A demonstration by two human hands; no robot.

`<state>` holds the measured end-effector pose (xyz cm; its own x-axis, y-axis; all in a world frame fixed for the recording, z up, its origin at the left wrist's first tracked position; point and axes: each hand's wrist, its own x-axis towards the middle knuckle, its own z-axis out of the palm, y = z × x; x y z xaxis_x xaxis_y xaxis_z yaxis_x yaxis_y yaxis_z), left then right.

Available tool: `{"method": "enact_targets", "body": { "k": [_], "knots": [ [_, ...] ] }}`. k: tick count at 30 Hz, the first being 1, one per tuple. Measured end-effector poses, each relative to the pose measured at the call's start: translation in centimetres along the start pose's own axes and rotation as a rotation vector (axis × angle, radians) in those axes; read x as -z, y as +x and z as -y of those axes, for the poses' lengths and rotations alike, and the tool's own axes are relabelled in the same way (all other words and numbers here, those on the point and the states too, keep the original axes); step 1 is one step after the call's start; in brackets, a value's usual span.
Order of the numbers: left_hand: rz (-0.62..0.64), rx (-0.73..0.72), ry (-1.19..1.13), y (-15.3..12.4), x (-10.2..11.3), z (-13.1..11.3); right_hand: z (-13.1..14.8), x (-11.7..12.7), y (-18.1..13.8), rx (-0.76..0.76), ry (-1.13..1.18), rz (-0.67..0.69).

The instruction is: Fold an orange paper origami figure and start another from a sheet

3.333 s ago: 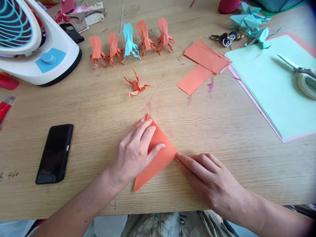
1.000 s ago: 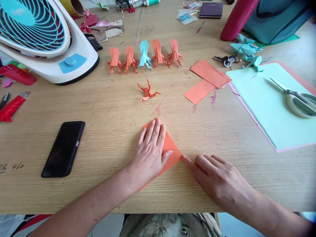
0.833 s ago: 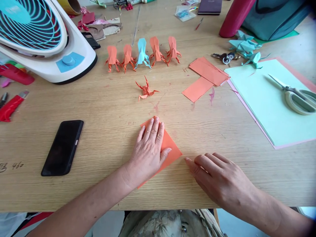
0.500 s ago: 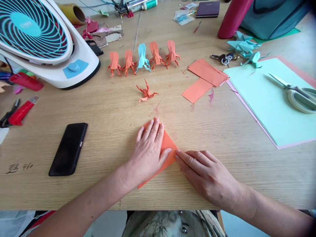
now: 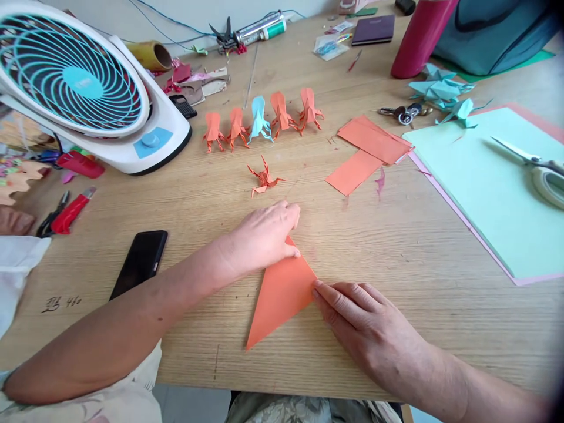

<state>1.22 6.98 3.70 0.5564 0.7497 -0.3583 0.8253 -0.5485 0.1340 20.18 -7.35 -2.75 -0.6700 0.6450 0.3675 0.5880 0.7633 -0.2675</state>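
Observation:
A folded sheet of orange paper (image 5: 282,294) lies flat on the table in front of me. My left hand (image 5: 275,229) is over its far corner, fingers bent and thumb pressing on the paper near the top edge. That corner is hidden under the hand. At the sheet's right corner, my right hand (image 5: 361,311) pinches it between thumb and fingertips. Beyond my hands sits a small orange folded figure (image 5: 264,178) with thin pointed limbs. Behind it stand several orange folded figures (image 5: 282,111) in a row with one blue figure (image 5: 259,119).
Orange paper strips (image 5: 374,139) lie right of centre. Farther right are pale green sheets (image 5: 480,194) with scissors (image 5: 546,170). A fan (image 5: 163,132), a black phone (image 5: 140,261) and a red cutter (image 5: 73,211) occupy the left. A pink bottle (image 5: 418,41) stands at the back.
My left hand has gone from lying flat on the paper to bent fingers at its far corner, uncovering the middle. My right hand stays at the right corner. The view has shifted left.

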Motion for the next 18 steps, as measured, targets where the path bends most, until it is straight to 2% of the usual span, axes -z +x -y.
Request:
{"method": "enact_targets", "body": {
  "k": [4,18],
  "knots": [
    [0.102,-0.078,-0.068,0.6,0.0,-0.2,0.0,-0.1,-0.1,-0.013,0.010,0.003],
    [0.346,-0.001,-0.003,4.8,2.0,2.4,-0.3,-0.2,-0.4,-0.010,0.051,-0.009]
  ]
}}
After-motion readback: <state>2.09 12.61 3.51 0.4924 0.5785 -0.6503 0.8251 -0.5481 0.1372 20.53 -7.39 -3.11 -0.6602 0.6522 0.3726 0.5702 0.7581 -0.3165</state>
